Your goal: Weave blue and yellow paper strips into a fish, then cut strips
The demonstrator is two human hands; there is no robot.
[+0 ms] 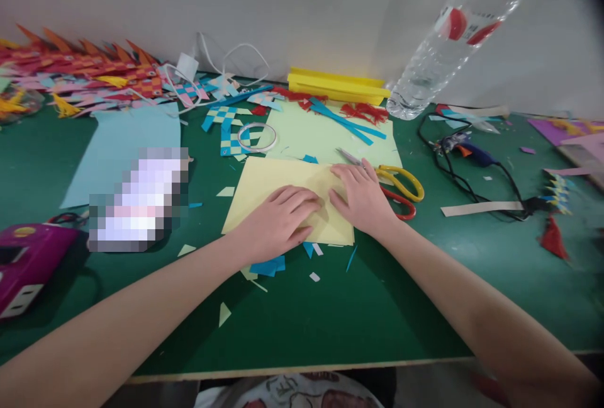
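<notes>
Pale yellow paper (264, 184) lies on the green table in front of me, its near right corner showing doubled edges. My left hand (278, 216) rests on the middle of the sheet, fingers stretched out flat. Over its right edge lies my right hand (361, 197), fingers spread on the paper. Scissors with yellow and red handles (401, 184) sit just beside and partly behind my right hand, their blades pointing to the back left. Behind the yellow paper is a light green sheet (297, 134) with blue strips (346, 123) on it. A ring of tape (257, 137) lies at its left.
A clear plastic bottle (441, 55) leans at the back right. Near it is a blue glue gun (476, 153) with a black cord. Left stand a magenta power strip (33, 263), a pixelated phone-like device (141, 200) and a light blue sheet (127, 131). Paper scraps (268, 266) lie near the front.
</notes>
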